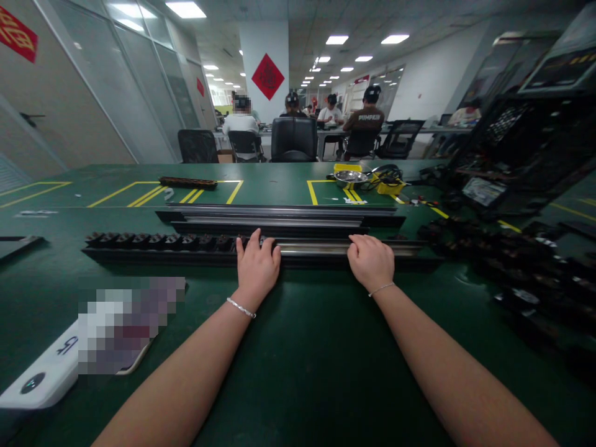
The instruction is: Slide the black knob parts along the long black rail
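Observation:
A long black rail with a shiny metal channel lies across the table before me. Small black blocks with metal tops sit in a row along its left part. My left hand is bent over the right end of this row, its fingers round a black block that they mostly hide. Farther right, my right hand has its fingers curled over the rail, with the fingertips partly hidden. Bare channel shows between my hands. Just behind lie more black rails, parallel to this one.
Black parts are heaped at the right, beside a dark rack. A metal bowl and yellow containers stand farther back. A white device and a blurred-out phone-like object lie at the front left. Several people sit beyond the table.

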The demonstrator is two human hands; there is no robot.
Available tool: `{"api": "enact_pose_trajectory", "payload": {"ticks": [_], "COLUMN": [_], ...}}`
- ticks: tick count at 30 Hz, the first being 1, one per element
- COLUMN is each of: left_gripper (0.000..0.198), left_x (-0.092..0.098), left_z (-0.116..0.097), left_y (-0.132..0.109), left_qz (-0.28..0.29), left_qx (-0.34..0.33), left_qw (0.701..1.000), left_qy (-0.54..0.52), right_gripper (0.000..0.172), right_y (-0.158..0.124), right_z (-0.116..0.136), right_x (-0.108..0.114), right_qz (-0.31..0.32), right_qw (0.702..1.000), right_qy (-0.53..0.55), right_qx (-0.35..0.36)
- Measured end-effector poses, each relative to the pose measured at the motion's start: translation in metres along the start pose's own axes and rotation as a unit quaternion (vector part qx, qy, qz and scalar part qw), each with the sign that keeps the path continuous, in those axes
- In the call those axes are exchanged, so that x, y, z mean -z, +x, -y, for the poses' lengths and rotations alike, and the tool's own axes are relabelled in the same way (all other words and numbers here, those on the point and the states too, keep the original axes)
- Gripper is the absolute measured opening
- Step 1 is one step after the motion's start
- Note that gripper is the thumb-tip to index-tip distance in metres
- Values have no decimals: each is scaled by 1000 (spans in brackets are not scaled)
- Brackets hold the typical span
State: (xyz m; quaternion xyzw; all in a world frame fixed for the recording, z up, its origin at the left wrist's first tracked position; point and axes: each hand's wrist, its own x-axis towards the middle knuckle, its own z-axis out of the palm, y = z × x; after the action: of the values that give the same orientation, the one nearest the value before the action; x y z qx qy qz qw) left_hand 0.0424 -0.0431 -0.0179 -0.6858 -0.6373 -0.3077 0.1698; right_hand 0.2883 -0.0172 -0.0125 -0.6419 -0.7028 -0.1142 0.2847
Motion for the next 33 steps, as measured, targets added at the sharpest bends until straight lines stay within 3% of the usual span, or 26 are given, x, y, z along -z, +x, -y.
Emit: {"api": "enact_pose_trajectory", "payload": {"ticks": [8, 14, 25, 33], "left_gripper": [38, 48, 46, 44], "left_x": [-3, -6, 1, 2], "left_z": [0, 4, -1, -1], "left_y": [0, 1, -4, -4], "left_qz": [-2, -5, -13, 30], "left_qx": [-18, 19, 25, 16], "left_qw": [1000, 999, 1000, 999], "left_qy": [-16, -43, 3, 12], "right_gripper": [37, 38, 37, 33], "right_y": [0, 0, 1, 1], "right_z": [-3, -3, -1, -2], "right_x": [-1, 0, 5, 0], "right_qz": [-11, -6, 4, -19], "right_qw": [1000, 1000, 1000, 1000], "right_qy": [8, 13, 2, -7], "right_qx": [7, 4, -3, 0]}}
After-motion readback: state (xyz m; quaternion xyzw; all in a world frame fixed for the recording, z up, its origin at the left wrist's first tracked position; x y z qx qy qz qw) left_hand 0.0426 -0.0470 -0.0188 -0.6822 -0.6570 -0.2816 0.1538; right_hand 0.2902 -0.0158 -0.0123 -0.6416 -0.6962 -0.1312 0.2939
